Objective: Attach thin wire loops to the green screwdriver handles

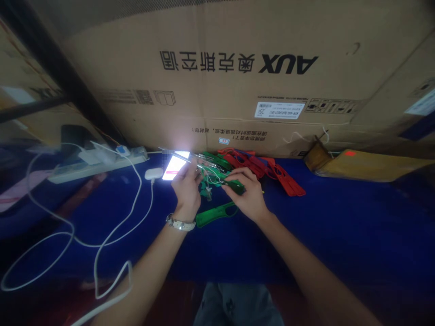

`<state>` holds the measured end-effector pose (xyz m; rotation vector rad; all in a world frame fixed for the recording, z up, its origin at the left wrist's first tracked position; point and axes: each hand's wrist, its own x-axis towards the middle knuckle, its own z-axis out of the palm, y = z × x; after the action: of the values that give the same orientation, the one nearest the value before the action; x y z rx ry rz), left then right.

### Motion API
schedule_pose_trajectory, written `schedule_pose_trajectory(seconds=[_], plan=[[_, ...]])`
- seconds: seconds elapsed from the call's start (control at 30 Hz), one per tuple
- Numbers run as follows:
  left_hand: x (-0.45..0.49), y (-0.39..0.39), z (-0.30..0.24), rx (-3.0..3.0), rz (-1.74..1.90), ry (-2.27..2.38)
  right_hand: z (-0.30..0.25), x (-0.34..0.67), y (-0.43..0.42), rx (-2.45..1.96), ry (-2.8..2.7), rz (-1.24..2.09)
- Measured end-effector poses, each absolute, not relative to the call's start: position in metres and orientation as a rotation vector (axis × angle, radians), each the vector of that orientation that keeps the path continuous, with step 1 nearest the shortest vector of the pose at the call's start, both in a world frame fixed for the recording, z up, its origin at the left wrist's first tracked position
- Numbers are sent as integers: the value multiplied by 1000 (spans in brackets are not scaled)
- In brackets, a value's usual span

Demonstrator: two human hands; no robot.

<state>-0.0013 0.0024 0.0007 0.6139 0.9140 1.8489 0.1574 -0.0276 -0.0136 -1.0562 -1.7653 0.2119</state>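
My left hand (186,186) is raised over the blue table (340,226), its fingers pinched on thin white wires (210,177). A white watch (180,223) is on that wrist. My right hand (248,192) is closed round a small green part (234,185) joined to the same wires. Below the hands lies a green plastic strip (215,214). Behind them sit more green strips (215,159) and a pile of red strips (268,170).
A lit phone (175,165) lies just behind my left hand, next to a white earbud case (153,173). A power strip (98,165) with white cables (102,235) occupies the left. A large cardboard box (238,81) walls the back; a brown packet (367,164) lies at right.
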Motion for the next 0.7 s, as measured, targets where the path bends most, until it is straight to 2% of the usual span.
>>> schedule_pose_trajectory(seconds=[0.23,0.7], plan=[[-2,2,1,641,1855,905,-7,163,-28,-1062,-1911,4],[-3,3,0,669,1880,936,-4,159,-33,-1063,-1895,-77]])
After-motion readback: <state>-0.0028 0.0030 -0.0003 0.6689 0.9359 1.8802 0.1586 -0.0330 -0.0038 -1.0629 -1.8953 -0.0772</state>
